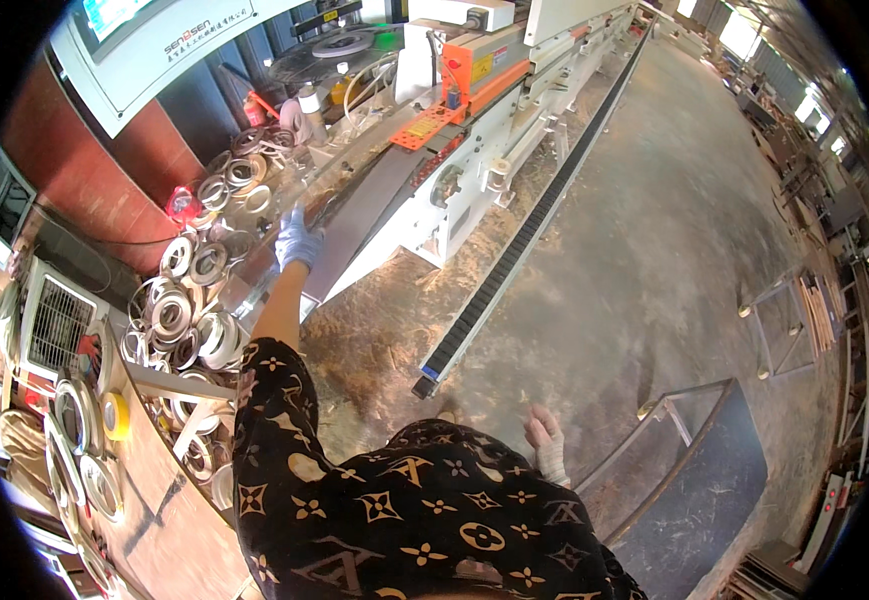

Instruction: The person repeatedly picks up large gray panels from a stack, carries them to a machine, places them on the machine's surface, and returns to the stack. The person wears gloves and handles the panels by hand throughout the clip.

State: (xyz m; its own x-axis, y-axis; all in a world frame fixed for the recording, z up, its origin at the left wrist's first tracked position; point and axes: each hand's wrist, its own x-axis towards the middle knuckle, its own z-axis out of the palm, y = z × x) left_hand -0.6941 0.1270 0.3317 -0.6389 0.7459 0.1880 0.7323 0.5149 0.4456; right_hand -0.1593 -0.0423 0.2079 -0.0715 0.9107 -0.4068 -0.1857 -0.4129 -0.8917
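Note:
My left hand (297,240), in a pale thin glove, reaches forward to the near end of the long machine (469,195). Its fingers are stretched out and lie at the left edge of a long grey panel (354,215), which rests on the machine's bed. My right hand (544,438) hangs low at my side over the floor with a light wrap at the wrist. Its fingers are loosely bent and slightly apart, with nothing visible in them. An orange guard (429,128) sits over the bed beyond the panel.
Many rolls of edge strip (171,312) lie heaped to the left. A long black roller rail (524,225) runs beside the machine. A dark-topped cart (699,490) stands at the lower right, and a metal frame trolley (784,330) further right. A control screen (114,15) hangs top left.

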